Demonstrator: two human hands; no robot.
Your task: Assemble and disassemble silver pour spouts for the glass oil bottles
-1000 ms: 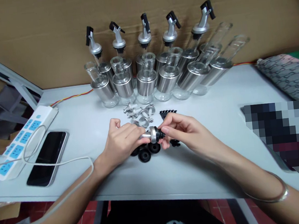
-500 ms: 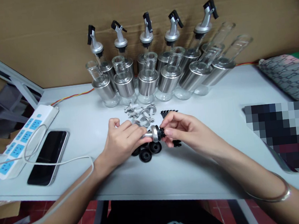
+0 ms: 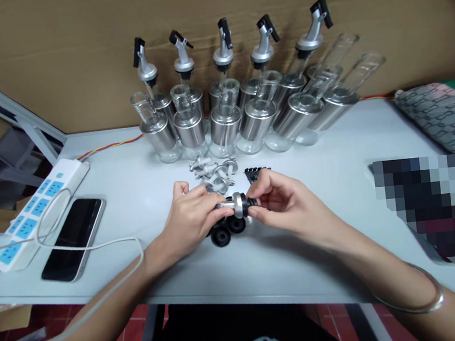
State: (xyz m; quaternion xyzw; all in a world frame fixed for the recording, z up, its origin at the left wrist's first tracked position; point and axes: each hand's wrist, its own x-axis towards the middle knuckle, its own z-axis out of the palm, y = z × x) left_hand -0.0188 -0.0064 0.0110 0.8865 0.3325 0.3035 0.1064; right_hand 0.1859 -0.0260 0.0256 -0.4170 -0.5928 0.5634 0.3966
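Between both hands, above the table, lies a silver pour spout (image 3: 238, 205) on its side, with a black ribbed stopper (image 3: 250, 204) at its right end. My left hand (image 3: 195, 214) pinches the spout's narrow silver end. The thumb and fingers of my right hand (image 3: 284, 200) are closed on the black stopper. Below the spout are several round black caps (image 3: 221, 236), partly covered by my left hand. Just beyond sits a small pile of silver spout pieces (image 3: 220, 177). A group of small black parts (image 3: 256, 172) lies behind my right hand, which hides some of them.
Several glass bottles with steel sleeves (image 3: 226, 130) stand at the back; the rear ones carry spouts with black levers (image 3: 224, 34). At left are a power strip (image 3: 40, 212), a phone (image 3: 73, 239) and a white cable (image 3: 109, 245). A patterned cloth item (image 3: 439, 115) lies at right.
My right hand has turned slightly and its fingers have shifted their grip on the black stopper. The spout has moved a little to the right; my left hand still holds it.
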